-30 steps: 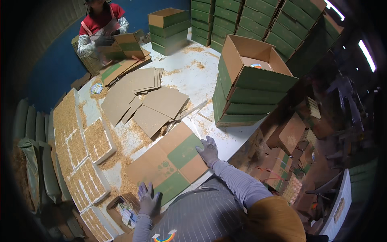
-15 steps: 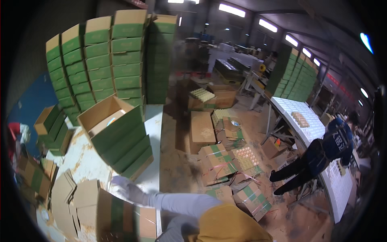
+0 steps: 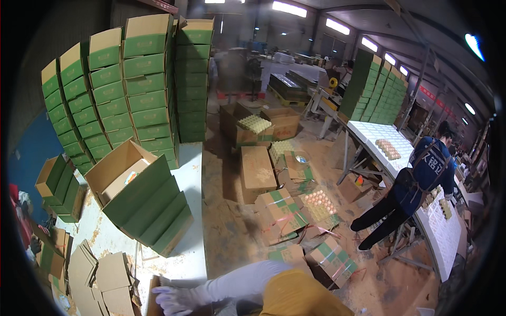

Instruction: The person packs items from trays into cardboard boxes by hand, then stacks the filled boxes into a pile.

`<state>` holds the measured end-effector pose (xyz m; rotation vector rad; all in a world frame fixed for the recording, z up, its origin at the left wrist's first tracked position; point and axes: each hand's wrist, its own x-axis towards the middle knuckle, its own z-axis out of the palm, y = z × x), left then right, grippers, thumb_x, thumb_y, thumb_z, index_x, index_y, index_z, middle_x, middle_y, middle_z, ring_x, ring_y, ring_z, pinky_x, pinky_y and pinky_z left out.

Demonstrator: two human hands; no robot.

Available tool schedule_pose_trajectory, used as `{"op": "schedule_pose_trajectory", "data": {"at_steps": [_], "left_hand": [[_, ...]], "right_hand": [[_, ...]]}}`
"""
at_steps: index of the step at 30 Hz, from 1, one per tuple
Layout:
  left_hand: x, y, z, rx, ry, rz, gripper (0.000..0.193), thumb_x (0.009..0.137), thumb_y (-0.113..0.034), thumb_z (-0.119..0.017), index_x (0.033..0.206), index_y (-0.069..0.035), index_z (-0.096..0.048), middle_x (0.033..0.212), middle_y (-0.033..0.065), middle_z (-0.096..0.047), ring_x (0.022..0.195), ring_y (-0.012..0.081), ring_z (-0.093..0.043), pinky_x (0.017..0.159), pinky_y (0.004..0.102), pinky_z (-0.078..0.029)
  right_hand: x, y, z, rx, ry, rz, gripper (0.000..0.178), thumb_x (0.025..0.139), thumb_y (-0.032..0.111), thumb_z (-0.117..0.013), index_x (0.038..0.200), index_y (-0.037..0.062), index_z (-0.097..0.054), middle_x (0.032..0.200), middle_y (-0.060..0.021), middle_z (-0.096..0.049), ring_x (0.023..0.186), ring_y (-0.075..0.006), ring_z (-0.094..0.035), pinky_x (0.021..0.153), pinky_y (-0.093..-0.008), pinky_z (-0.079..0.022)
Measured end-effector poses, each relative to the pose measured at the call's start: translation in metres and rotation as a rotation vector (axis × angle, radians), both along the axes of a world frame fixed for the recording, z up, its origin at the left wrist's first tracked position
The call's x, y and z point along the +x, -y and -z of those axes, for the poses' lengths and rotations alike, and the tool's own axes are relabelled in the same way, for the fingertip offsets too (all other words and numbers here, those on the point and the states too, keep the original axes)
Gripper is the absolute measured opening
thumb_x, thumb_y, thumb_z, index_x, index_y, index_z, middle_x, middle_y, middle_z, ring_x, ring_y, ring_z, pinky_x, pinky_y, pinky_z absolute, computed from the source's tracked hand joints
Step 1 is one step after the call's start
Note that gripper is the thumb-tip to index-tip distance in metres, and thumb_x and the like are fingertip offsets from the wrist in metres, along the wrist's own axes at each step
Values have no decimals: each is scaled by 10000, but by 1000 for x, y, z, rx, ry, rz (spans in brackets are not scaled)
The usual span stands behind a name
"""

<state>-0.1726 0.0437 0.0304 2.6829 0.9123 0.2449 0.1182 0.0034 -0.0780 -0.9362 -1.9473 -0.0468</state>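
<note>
My right hand, in a pale glove, is at the bottom edge, its arm in a light grey sleeve reaching leftward. Its fingers are spread against the brown panel of a cardboard box, mostly cut off by the frame. My left hand is out of view. Just left of the box lie loose cardboard flaps on the white table. Beyond them an open green and brown carton rests tilted against several nested green cartons.
Tall stacks of green cartons stand behind the table. Smaller nested cartons are at the left. On the floor at right are flattened cartons and an egg tray. A person bends over a long white worktop.
My right hand has moved down and nearer, onto the box panel. Less of the box shows at the bottom edge. The whole view has shifted slightly, and the far person stands more upright.
</note>
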Motion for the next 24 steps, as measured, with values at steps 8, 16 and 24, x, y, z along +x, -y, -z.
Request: {"op": "schedule_pose_trajectory", "data": {"at_steps": [8, 16, 24], "left_hand": [[2, -16, -37, -147, -399, -292, 399, 876, -264, -583, 1255, -141, -577, 1133, 174, -567, 1100, 370, -545, 974, 481, -442], [45, -58, 64, 570, -76, -364, 809, 825, -570, -579, 1405, -48, -369, 1424, 301, -332, 1340, 490, -258, 1093, 654, -128], [51, -51, 15, 480, -47, -547, 640, 856, -414, -618, 1338, -27, -454, 1331, 304, -441, 1139, 438, -461, 975, 552, -352]], "right_hand": [[-65, -67, -41, 57, 706, -556, 378, 915, 411, -535, 733, 93, -630, 704, -131, -646, 629, -332, -592, 819, -446, -452], [-23, -66, 42, -153, 123, -717, 188, 761, 172, -648, 914, 71, -603, 916, -133, -562, 939, -335, -534, 958, -462, -378], [19, -9, 1, -975, -70, -147, 870, 764, 493, -720, 1372, -14, -360, 1390, -217, -393, 1307, -397, -346, 1110, -466, -259]]}}
